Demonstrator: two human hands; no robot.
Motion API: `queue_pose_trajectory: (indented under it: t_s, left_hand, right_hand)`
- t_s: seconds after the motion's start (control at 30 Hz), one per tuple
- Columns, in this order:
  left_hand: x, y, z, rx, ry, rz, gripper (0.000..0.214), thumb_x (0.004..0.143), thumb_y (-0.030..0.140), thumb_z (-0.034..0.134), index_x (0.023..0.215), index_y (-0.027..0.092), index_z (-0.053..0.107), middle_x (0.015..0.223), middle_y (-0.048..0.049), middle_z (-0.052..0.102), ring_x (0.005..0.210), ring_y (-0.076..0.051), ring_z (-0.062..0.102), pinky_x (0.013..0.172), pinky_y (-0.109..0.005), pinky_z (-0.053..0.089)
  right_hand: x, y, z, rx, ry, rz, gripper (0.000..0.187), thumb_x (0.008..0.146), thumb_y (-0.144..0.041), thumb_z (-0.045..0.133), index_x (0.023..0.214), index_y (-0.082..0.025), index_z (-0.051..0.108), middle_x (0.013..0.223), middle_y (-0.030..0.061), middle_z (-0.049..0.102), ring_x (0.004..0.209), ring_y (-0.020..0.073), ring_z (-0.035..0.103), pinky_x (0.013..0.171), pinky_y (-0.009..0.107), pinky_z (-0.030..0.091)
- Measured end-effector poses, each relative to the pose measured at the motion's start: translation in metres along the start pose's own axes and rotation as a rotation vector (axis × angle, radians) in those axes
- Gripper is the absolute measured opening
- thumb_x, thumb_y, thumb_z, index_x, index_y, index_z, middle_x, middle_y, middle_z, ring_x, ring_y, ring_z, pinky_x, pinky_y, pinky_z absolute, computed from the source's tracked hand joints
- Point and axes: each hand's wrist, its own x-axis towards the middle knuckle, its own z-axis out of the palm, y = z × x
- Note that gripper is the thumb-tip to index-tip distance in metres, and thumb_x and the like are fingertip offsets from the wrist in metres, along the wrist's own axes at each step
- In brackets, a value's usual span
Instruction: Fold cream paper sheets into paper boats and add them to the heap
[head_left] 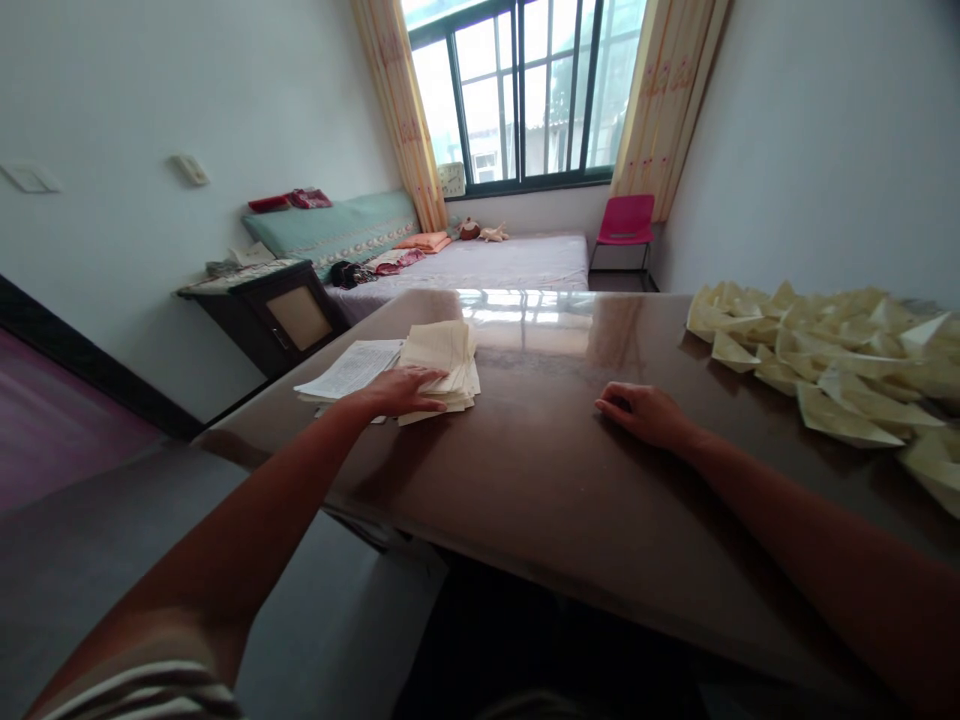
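Observation:
My left hand (pixel 401 391) lies flat, fingers stretched out, on the near edge of a stack of yellowish paper sheets (pixel 444 356) on the brown glossy table (pixel 540 470). A white printed sheet (pixel 352 369) lies just left of the stack, partly under my wrist. My right hand (pixel 645 412) rests on the bare tabletop near the middle, fingers loosely curled down, holding nothing. A heap of folded cream paper boats (pixel 832 355) spreads over the table's right side, about a forearm's length from my right hand.
A bed (pixel 495 262) with cushions and clothes stands under the window (pixel 525 90). A pink chair (pixel 626 225) sits by the right curtain. A dark cabinet (pixel 277 310) stands left of the table against the wall.

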Motion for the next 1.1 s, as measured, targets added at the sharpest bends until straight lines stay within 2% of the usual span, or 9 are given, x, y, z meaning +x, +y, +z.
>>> queue_pose_trajectory:
  t_s: [0.17,0.43,0.63,0.83,1.0,1.1]
  left_hand:
    - [0.003,-0.003,-0.015,-0.040,-0.093,-0.069,0.072,0.076,0.072,0.048,0.136,0.031,0.048,0.134,-0.0047,0.056,0.118,-0.028,0.053,0.099,-0.033,0.037]
    - [0.014,-0.012,-0.034,-0.099,-0.188,-0.011,0.065,0.073,0.070,0.053,0.126,0.033,0.059,0.127,-0.0007,0.062,0.111,-0.025,0.057,0.096,-0.028,0.039]
    - [0.017,-0.012,-0.042,-0.069,-0.223,0.021,0.061,0.077,0.067,0.052,0.127,0.032,0.058,0.123,-0.0019,0.064,0.107,-0.024,0.059,0.092,-0.027,0.040]
    - [0.019,-0.022,-0.045,-0.137,-0.267,0.105,0.051,0.084,0.059,0.048,0.125,0.032,0.060,0.122,-0.0015,0.065,0.104,-0.020,0.060,0.089,-0.023,0.040]
    - [0.019,-0.025,-0.041,-0.084,-0.234,0.091,0.060,0.076,0.063,0.058,0.127,0.032,0.058,0.122,-0.0035,0.065,0.104,-0.022,0.060,0.089,-0.025,0.040]
    - [0.019,-0.025,-0.041,-0.062,-0.245,0.086,0.062,0.075,0.065,0.057,0.128,0.033,0.057,0.118,-0.0042,0.066,0.101,-0.023,0.060,0.088,-0.027,0.040]
  right_hand:
    - [-0.001,-0.002,-0.002,0.016,-0.004,-0.018,0.033,0.087,-0.048,0.045,0.080,-0.020,0.063,0.070,0.0022,0.065,0.061,0.0154,0.055,0.057,0.026,0.033]
    - [-0.001,-0.003,-0.001,0.050,-0.018,0.009,0.033,0.088,-0.048,0.046,0.080,-0.021,0.063,0.071,0.0019,0.064,0.062,0.0157,0.055,0.058,0.026,0.034]
    - [-0.001,-0.003,-0.001,0.078,-0.024,0.016,0.034,0.088,-0.049,0.044,0.079,-0.021,0.063,0.071,0.0021,0.064,0.061,0.0157,0.055,0.057,0.026,0.035]
    - [-0.002,-0.005,-0.003,0.091,-0.019,0.031,0.036,0.088,-0.051,0.045,0.077,-0.021,0.062,0.066,0.0009,0.063,0.058,0.0151,0.053,0.057,0.026,0.036]
    - [-0.001,-0.006,-0.004,0.130,-0.038,0.040,0.036,0.088,-0.051,0.045,0.078,-0.021,0.063,0.067,0.0001,0.063,0.058,0.0147,0.054,0.058,0.026,0.037]
    - [-0.001,-0.006,-0.005,0.136,-0.042,0.050,0.037,0.088,-0.052,0.045,0.079,-0.021,0.064,0.069,0.0003,0.065,0.059,0.0152,0.055,0.059,0.026,0.038]
